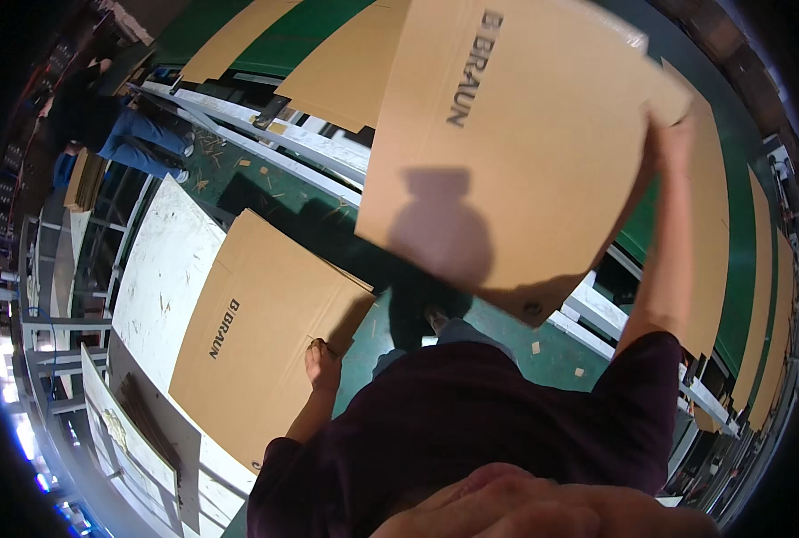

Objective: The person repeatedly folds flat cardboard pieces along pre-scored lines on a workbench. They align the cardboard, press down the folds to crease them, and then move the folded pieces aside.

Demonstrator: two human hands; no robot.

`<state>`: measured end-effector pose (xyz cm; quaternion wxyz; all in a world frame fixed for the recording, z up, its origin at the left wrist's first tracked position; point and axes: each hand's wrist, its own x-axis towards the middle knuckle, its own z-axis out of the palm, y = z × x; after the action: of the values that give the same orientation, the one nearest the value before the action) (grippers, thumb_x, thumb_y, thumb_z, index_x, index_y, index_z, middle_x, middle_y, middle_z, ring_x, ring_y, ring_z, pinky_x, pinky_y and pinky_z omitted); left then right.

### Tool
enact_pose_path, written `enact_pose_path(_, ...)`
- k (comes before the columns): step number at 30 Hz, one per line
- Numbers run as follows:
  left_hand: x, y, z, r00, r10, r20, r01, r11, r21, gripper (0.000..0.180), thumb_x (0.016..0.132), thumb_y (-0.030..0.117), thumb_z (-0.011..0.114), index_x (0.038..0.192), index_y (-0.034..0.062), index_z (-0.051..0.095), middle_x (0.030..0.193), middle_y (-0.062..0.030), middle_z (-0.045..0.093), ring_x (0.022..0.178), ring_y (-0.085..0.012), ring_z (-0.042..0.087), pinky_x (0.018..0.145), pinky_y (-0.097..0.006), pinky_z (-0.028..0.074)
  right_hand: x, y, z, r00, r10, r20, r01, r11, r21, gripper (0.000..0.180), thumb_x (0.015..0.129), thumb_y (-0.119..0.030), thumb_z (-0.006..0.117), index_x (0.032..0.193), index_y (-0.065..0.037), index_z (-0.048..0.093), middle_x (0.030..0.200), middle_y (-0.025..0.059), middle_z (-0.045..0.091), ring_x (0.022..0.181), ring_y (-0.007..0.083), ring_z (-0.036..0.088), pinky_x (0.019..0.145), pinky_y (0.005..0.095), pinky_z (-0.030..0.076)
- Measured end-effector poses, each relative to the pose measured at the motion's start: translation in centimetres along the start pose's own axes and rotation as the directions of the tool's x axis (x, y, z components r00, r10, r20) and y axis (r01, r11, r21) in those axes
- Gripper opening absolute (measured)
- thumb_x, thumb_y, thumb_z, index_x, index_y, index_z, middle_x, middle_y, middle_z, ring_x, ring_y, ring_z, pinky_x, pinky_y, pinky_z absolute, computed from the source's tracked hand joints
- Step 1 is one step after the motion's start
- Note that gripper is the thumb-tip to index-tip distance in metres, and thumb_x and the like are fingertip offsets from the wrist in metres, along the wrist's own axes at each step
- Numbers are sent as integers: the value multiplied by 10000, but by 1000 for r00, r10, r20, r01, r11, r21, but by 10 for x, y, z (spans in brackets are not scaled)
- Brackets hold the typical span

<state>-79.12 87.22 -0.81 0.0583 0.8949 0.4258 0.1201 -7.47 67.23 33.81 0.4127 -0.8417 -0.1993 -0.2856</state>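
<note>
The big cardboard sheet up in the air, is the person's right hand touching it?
Touching. The head view shows the right hand gripping the far edge of the raised cardboard sheet, its fingers wrapped onto the board with no gap between them.

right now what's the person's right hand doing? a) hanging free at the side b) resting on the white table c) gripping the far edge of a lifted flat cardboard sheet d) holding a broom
c: the right hand grips the upper right edge of the raised cardboard sheet, held up above the green floor.
</note>
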Motion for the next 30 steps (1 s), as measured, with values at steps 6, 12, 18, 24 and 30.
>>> enact_pose_path(6, -15, -13, 16, 995, -74, -64, 79, 994, 76, 261, 743, 68, 635, 981, -37, 610, 1079, -156, 590, 983, -318, 565, 868, -396, 477, -241, 93, 190, 728, 590, 348, -444, 794, -415, 695, 647, -443, 791, 1157, -14, 594, 1172, 156, 608, 1112, 322, 548, 915, 420, 431)
enact_pose_path(12, -19, -8, 9, 984, -62, -166, 85, 987, 136, 243, 762, 53, 617, 988, -34, 611, 1079, -161, 587, 985, -321, 567, 858, -399, 486, -276, -6, 260, 626, 714, 314, -576, 694, -431, 625, 663, -309, 823, 1148, -36, 539, 1173, 177, 547, 1040, 314, 568, 856, 419, 503)
enact_pose_path(18, -21, -2, 4, 969, -109, -221, 122, 991, 46, 191, 786, 52, 619, 950, -42, 591, 1073, -173, 577, 965, -330, 564, 824, -403, 494, -298, -82, 290, 86, 144, 986, -984, 168, 62, 348, 732, -47, 711, 1058, -62, 589, 909, 52, 650, 783, 193, 624, 563, 327, 482)
enact_pose_path(24, -21, -2, 1, 973, -178, -144, 177, 984, -24, 220, 827, 105, 569, 997, -32, 591, 1133, -174, 567, 1073, -331, 530, 943, -432, 423, -419, -209, 236, 14, -125, 992, -991, 131, 31, 304, 764, -66, 694, 1051, -94, 600, 952, 26, 619, 839, 147, 598, 681, 273, 500)
enact_pose_path(30, -23, -3, -8, 694, -340, 635, 480, 876, -56, 326, 816, 231, 568, 1087, 50, 582, 1056, -146, 602, 998, -297, 579, 886, -413, 449, -617, -266, 127, -375, -440, 816, -923, 100, -371, 310, 863, -49, 546, 1171, -69, 519, 1141, 80, 583, 1036, 255, 584, 812, 446, 516)
